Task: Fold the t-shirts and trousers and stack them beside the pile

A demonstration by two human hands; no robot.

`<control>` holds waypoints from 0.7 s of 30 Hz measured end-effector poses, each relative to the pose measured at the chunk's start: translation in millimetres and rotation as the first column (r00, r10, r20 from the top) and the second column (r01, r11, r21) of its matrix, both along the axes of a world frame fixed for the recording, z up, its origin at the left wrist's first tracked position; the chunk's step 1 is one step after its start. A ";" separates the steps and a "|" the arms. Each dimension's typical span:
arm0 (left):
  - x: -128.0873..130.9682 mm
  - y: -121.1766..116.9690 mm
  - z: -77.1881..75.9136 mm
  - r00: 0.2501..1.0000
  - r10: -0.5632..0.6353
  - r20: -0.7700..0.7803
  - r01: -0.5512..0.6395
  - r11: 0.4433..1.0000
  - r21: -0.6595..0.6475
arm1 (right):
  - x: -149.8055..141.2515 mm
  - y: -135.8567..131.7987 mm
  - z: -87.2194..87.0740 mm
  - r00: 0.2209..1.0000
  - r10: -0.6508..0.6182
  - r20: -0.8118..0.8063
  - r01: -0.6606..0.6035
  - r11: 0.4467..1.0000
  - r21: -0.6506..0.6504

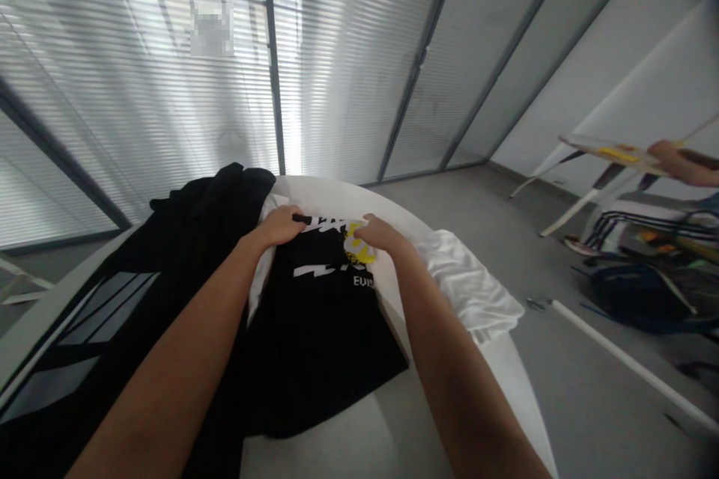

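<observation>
Working over a black T-shirt (314,344) with a white and yellow print, lying print-up on a round white table (337,193). So far it's spread fairly flat across the middle, but the far edge is gathered up, a white cloth (466,292) sits bunched on the right, and a heap of black clothing (225,202) hangs off the left. The left hand (278,226) is clenched on the shirt's far edge, while the right hand (382,233) has its fingers curled on the print — can't tell if it's actually pinching.
</observation>
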State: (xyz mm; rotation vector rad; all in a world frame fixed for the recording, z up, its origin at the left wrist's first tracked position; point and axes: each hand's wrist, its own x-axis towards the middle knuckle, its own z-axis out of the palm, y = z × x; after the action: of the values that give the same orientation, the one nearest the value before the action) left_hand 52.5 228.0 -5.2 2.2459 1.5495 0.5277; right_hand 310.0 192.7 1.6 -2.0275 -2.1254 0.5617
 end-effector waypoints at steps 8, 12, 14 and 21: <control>2.3 2.0 -13.1 0.929 0.188 0.319 -0.216 0.975 0.054 | -5.4 2.7 -10.8 0.968 -0.075 -0.238 0.114 0.982 0.153; 8.6 -1.0 -20.8 0.897 0.224 0.382 -0.334 0.908 0.252 | -11.5 7.8 -21.0 0.942 -0.119 -0.313 0.212 0.935 0.285; 12.5 -5.7 -16.0 0.914 0.232 0.333 -0.333 0.898 0.289 | -10.4 9.6 -20.4 0.937 -0.134 -0.323 0.217 0.947 0.238; 30.1 -34.4 30.0 0.988 0.140 0.064 -0.154 0.928 0.340 | -2.4 -9.5 2.6 0.991 -0.111 -0.079 0.120 0.985 0.126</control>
State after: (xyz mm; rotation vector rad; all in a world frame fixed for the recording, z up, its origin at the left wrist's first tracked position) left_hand 82.6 193.6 24.8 2.3578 1.7271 0.9461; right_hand 307.6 183.2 4.1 -2.0125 -1.9357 0.4586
